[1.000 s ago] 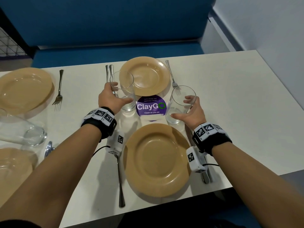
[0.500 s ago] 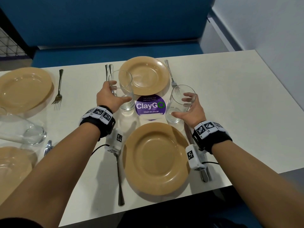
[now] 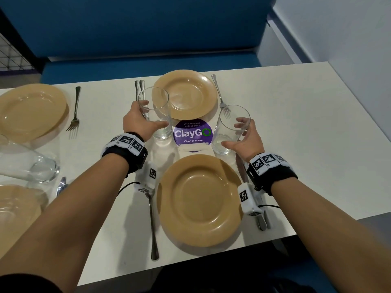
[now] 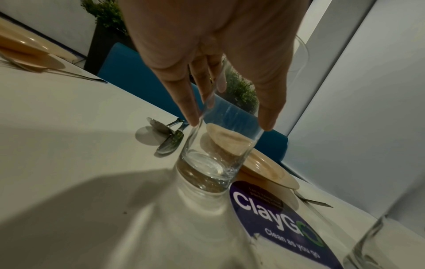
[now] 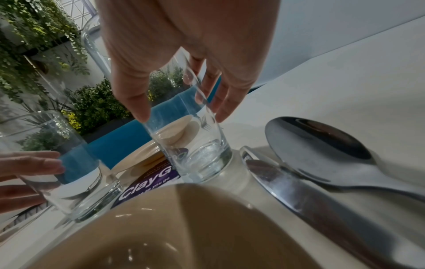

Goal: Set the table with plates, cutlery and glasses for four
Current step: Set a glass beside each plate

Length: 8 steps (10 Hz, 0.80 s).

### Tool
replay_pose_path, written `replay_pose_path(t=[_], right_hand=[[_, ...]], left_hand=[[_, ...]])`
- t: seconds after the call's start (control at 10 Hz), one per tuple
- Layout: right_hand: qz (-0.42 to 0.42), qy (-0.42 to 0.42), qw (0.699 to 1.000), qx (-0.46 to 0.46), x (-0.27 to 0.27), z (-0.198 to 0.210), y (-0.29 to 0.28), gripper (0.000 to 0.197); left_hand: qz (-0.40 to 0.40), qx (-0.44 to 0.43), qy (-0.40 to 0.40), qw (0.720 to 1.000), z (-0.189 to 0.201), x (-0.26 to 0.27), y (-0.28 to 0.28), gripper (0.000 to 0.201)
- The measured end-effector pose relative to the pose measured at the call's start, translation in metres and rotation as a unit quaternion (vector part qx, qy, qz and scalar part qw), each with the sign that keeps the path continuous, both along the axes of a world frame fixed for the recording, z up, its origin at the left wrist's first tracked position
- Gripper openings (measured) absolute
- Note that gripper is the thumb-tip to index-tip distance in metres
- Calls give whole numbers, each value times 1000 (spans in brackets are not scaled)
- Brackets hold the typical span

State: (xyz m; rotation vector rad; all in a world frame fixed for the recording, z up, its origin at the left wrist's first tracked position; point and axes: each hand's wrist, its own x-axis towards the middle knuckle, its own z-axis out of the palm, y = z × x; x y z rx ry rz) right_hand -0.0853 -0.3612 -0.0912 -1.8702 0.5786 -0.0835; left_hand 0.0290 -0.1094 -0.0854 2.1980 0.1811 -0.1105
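Two clear empty glasses stand upright on the white table (image 3: 296,123), either side of a purple ClayGo sticker (image 3: 192,133). My left hand (image 3: 137,121) holds the left glass (image 3: 155,115) with thumb and fingers on opposite sides; the left wrist view shows them on the wall of that glass (image 4: 216,163). My right hand (image 3: 249,140) holds the right glass (image 3: 230,132) loosely, thumb in front, fingers behind. The near plate (image 3: 201,199) has a fork (image 3: 152,220) on its left, and a knife (image 5: 299,191) and spoon (image 5: 322,142) on its right. The far plate (image 3: 186,94) also has cutlery on both sides.
At the left are two more tan plates (image 3: 31,111) (image 3: 14,212), a fork (image 3: 74,115), a third glass (image 3: 31,163) and a spoon tip (image 3: 61,185). A blue bench (image 3: 148,64) runs behind the table. The table's right half is bare up to a grey wall.
Almost nothing: both hands stay on their glasses, which stand in the same spots. The head view has shifted slightly.
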Motion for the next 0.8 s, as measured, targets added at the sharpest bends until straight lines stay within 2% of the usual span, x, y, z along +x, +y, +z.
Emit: replay_pose_path(t=[0.4, 0.6, 0.8], right_hand=[[0, 2, 1000, 7, -1, -1, 1, 70], [-3, 17, 1000, 6, -1, -1, 1, 75], [5, 73, 995, -62, -11, 11, 5, 85]], left_hand=[[1, 10, 7, 1000, 4, -3, -2, 78], [0, 13, 25, 1000, 7, -9, -4, 92], [2, 19, 69, 997, 26, -26, 6, 97]])
